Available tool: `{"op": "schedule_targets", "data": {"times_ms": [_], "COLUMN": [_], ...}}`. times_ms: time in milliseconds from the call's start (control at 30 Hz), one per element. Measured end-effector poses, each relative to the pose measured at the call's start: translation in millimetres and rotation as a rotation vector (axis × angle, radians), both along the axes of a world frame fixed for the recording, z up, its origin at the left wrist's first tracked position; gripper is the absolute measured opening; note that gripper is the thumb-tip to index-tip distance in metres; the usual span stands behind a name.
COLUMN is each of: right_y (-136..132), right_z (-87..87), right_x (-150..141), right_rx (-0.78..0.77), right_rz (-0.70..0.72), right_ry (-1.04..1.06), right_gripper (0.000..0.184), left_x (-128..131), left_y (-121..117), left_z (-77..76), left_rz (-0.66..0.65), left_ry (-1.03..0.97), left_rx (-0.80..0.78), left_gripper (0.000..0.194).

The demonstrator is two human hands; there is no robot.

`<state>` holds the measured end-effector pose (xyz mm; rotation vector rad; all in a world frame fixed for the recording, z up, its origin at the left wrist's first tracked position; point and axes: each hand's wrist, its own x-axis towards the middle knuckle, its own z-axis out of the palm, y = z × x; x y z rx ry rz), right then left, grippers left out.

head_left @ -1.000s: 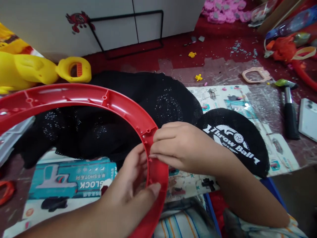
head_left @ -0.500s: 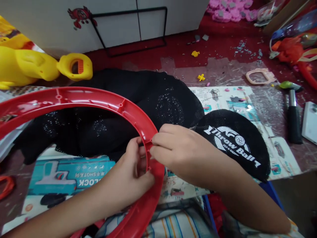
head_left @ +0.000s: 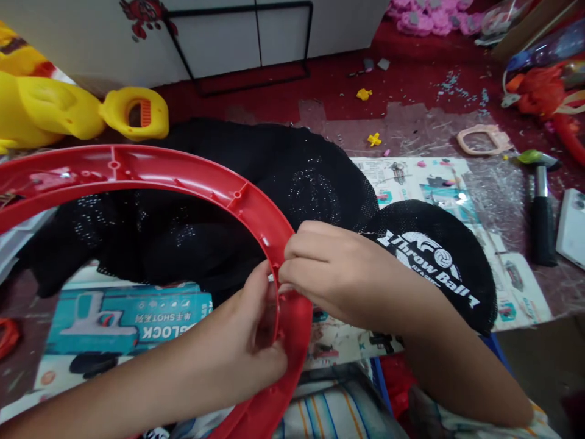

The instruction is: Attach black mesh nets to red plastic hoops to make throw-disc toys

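A large red plastic ring (head_left: 178,174) is tilted in front of me with its ribbed, hollow side up. My left hand (head_left: 247,335) reaches through the opening and grips the ring's inner edge, thumb over the near part and fingers partly hidden beneath. My right hand (head_left: 320,268) pinches against the ring's channel near the inner edge; whatever its fingertips hold is hidden. Black mesh fabric (head_left: 256,152) lies behind and under the ring. To the right of my right hand is a black mesh disc (head_left: 448,262) printed with white "Throw Ball" lettering.
Yellow plastic toys (head_left: 55,110) lie at the left by a white box (head_left: 219,36). At right are a hammer (head_left: 543,213), a white phone-like slab (head_left: 572,228) and a beige plastic frame (head_left: 484,140). Printed cardboard (head_left: 132,317) covers the table; small yellow pieces (head_left: 374,139) are scattered beyond.
The ring has shifted slightly right and turned a little in my hands. My left fingers have moved along its inner edge, and my right fingertips press lower into the channel.
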<state>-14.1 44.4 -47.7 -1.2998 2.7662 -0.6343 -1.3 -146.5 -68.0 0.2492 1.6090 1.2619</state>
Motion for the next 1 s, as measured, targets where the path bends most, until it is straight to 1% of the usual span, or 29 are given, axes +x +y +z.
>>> {"op": "schedule_targets", "data": {"times_ms": [100, 167, 233, 267, 333, 400, 433, 500, 600, 667, 767, 900, 1000], "right_y": [2.5, 5.1, 7.1, 7.7, 7.7, 6.1, 4.8, 1.9, -1.3, -1.8, -1.2, -3.2, -5.6], "right_z": [0.7, 2.9, 6.0, 7.6, 9.9, 10.8, 10.5, 8.9, 5.3, 3.7, 4.3, 7.1, 5.4], "right_x": [-1.3, -1.3, -0.7, -0.3, 0.8, 2.2, 3.0, 4.4, 5.5, 5.2, 4.4, 5.2, 5.5], "right_rx": [-0.037, -0.076, -0.117, -0.134, -0.155, -0.155, -0.149, -0.122, -0.07, -0.035, 0.018, 0.008, -0.025], "right_rz": [0.003, -0.003, 0.001, 0.006, 0.005, -0.001, -0.006, -0.026, -0.099, -0.138, -0.1, -0.037, -0.036], "right_ry": [-0.01, -0.012, -0.013, -0.012, -0.006, 0.004, 0.009, 0.024, 0.086, 0.151, 0.208, 0.211, 0.192], "right_gripper": [0.021, 0.023, 0.023, 0.023, 0.022, 0.023, 0.023, 0.023, 0.024, 0.023, 0.022, 0.025, 0.025], "left_x": [2.5, 4.4, 6.1, 6.9, 8.3, 9.3, 9.6, 9.7, 7.6, 4.6, -0.8, -3.9, -1.9], "left_y": [-0.4, -1.5, -2.0, -1.7, 0.1, 3.4, 5.1, 8.1, 9.8, 8.8, 5.4, 0.6, -2.4], "left_z": [3.0, 4.3, 4.4, 3.9, 1.8, -0.8, -1.9, -2.8, -1.1, 0.8, 1.6, -3.3, -7.8], "left_rz": [0.022, 0.032, 0.079, 0.132, 0.255, 0.333, 0.354, 0.382, 0.413, 0.388, 0.288, 0.131, 0.064], "left_ry": [-0.075, -0.105, -0.132, -0.149, -0.186, -0.218, -0.228, -0.222, -0.13, -0.067, -0.015, 0.01, 0.065], "left_rx": [0.076, 0.125, 0.2, 0.246, 0.317, 0.336, 0.336, 0.329, 0.257, 0.184, 0.088, 0.011, -0.026], "left_gripper": [0.043, 0.048, 0.052, 0.049, 0.034, 0.023, 0.022, 0.027, 0.043, 0.05, 0.051, 0.044, 0.038]}}
